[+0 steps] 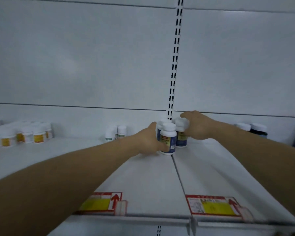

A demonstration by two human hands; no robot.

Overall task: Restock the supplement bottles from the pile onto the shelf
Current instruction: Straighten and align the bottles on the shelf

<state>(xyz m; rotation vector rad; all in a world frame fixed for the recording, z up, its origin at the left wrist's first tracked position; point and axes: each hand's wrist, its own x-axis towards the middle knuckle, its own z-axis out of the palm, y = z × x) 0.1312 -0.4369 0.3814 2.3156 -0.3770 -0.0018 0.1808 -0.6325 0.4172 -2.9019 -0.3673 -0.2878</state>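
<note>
A small cluster of supplement bottles with white caps and blue labels stands upright at the back of the white shelf [143,176], near the seam between two shelf boards. My left hand [148,140] grips the front bottle [169,138] from its left side, fingers curled round its base. My right hand [197,125] grips the right bottle [181,133] from the right, fingers over its cap. A third bottle stands behind them, mostly hidden.
Several white bottles with yellow labels [24,133] stand at the far left. Two white bottles [116,132] stand left of the cluster. Dark jars [259,130] stand at the right. Red and yellow price tags [100,203] sit on the front edge.
</note>
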